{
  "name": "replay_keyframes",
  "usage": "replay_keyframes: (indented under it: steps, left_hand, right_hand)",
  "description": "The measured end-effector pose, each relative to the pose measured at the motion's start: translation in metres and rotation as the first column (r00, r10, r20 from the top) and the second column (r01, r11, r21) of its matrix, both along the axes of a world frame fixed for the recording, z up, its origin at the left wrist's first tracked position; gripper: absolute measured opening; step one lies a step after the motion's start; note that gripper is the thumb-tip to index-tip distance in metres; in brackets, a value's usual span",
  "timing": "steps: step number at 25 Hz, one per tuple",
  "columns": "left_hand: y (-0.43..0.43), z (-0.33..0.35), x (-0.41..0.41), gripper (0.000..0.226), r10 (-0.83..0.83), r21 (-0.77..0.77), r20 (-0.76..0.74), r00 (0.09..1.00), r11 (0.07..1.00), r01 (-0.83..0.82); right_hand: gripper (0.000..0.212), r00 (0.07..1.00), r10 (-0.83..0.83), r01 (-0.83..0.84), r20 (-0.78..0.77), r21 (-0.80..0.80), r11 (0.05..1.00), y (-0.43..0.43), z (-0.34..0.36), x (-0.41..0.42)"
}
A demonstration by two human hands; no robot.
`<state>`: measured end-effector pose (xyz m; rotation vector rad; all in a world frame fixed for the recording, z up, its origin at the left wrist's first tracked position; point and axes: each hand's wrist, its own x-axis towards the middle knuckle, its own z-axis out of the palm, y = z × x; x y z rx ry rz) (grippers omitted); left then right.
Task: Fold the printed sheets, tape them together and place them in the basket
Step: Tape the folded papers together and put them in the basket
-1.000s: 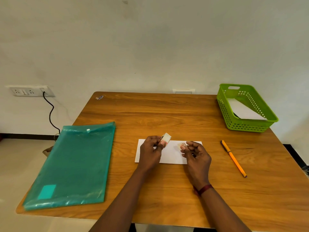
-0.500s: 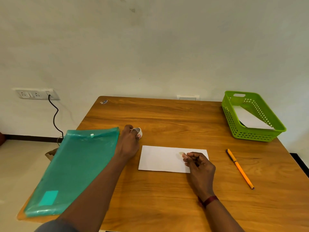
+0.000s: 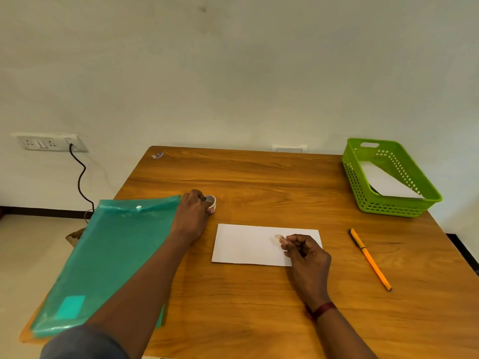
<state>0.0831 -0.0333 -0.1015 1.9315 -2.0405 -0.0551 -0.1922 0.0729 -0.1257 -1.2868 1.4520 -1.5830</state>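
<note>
A folded white sheet (image 3: pixel 248 244) lies flat near the middle of the wooden table (image 3: pixel 259 307). My right hand (image 3: pixel 307 251) rests on the sheet's right end and pinches a small clear piece of tape (image 3: pixel 278 237) against it. My left hand (image 3: pixel 194 215) is stretched out to the left of the sheet and grips a small white tape roll (image 3: pixel 209 201) standing on the table. The green basket (image 3: pixel 388 206) sits at the far right corner with a white folded sheet (image 3: pixel 386 181) inside it.
A teal plastic folder (image 3: pixel 103 255) lies along the table's left edge, right beside my left hand. An orange pen (image 3: pixel 369 259) lies to the right of the sheet. A wall socket with a black cable (image 3: pixel 80 177) is on the left wall.
My left hand carried the tape roll away from the sheet to the table spot beside the teal folder. My right hand lowered onto the sheet with the tape piece.
</note>
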Motion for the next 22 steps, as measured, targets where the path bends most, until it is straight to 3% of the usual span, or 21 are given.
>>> replay_keyframes:
  steps: [14, 22]
  left_hand:
    - [0.011, -0.002, -0.005, 0.038, 0.041, -0.029, -0.032, 0.999, 0.999, -0.042]
    - [0.046, -0.013, -0.039, 0.060, -0.075, -0.003, -0.036, 0.997, 0.997, 0.075]
  right_hand:
    - [0.012, 0.999, -0.016, 0.016, 0.029, -0.004, 1.000, 0.001, 0.002, 0.000]
    - [0.010, 0.999, -0.031, 0.029, 0.042, 0.061, 0.998, -0.003, 0.003, -0.006]
